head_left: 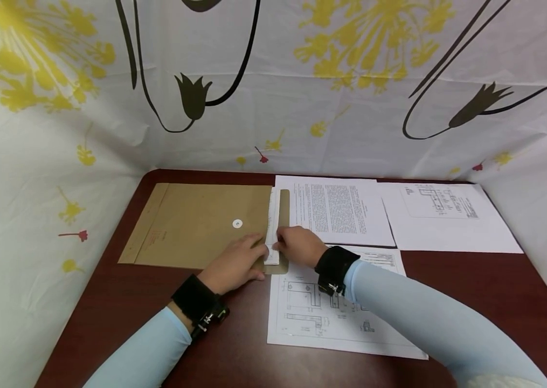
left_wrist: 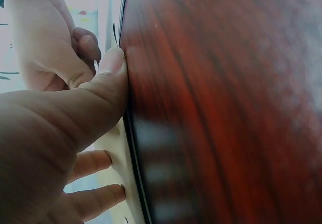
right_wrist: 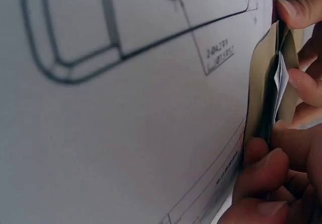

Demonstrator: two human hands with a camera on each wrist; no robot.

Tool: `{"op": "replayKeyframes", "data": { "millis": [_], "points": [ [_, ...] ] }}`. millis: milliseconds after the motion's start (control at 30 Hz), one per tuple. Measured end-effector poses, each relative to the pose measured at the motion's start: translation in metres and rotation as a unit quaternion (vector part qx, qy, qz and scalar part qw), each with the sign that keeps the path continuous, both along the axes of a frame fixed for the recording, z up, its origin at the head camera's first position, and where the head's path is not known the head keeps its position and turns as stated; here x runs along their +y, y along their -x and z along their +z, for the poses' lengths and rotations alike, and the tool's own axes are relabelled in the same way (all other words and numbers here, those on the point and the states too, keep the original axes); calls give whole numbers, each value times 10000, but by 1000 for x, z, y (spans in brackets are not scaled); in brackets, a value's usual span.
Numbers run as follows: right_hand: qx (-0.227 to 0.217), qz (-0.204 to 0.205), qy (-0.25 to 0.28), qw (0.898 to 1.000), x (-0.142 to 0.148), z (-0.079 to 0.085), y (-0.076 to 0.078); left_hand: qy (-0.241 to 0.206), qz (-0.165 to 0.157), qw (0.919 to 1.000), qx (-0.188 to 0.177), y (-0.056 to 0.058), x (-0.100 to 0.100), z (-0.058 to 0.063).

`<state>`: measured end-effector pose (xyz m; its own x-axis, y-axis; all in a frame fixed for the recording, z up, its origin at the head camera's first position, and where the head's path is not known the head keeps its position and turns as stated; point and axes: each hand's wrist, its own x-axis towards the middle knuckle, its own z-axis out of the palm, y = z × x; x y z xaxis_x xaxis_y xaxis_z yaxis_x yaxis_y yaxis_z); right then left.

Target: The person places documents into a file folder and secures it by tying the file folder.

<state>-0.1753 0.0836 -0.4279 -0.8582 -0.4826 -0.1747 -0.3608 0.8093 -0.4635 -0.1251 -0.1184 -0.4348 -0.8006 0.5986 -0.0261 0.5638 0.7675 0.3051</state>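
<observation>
A brown paper envelope (head_left: 200, 221) lies flat on the left of the table, a white round button on its face and its mouth to the right. White paper (head_left: 271, 258) sticks partly out of the mouth, over the brown edge strip (head_left: 284, 202). My left hand (head_left: 234, 264) grips the near corner of the mouth, thumb (left_wrist: 111, 63) at the edge and fingers on top. At the mouth, my right hand (head_left: 300, 247) pinches the white paper with curled fingers. In the right wrist view, the envelope (right_wrist: 261, 78) gapes around the paper (right_wrist: 280, 83).
A printed text sheet (head_left: 336, 210) lies right of the envelope, with a drawing sheet (head_left: 448, 226) beyond it. Another drawing sheet (head_left: 312, 328) lies nearer, under my right forearm. Patterned cloth (head_left: 254, 108) hangs behind the dark red table (head_left: 234, 345).
</observation>
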Motion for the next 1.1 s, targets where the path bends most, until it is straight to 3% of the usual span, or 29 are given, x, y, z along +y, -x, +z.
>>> {"op": "replayKeyframes", "data": {
  "millis": [333,600,900,1100],
  "points": [
    [199,390,-295,9986,-8,-12,14,-82,-55,9999,-35,1,-1,-1],
    [239,594,-367,9973,-19,-9,18,-152,-74,9998,-116,3,-3,-4],
    [339,458,-605,9965,-22,-10,22,-383,-81,9989,-255,4,-3,-2],
    [247,438,-437,9978,-19,-10,18,-339,-163,9992,-124,4,-3,-2]
  ]
}}
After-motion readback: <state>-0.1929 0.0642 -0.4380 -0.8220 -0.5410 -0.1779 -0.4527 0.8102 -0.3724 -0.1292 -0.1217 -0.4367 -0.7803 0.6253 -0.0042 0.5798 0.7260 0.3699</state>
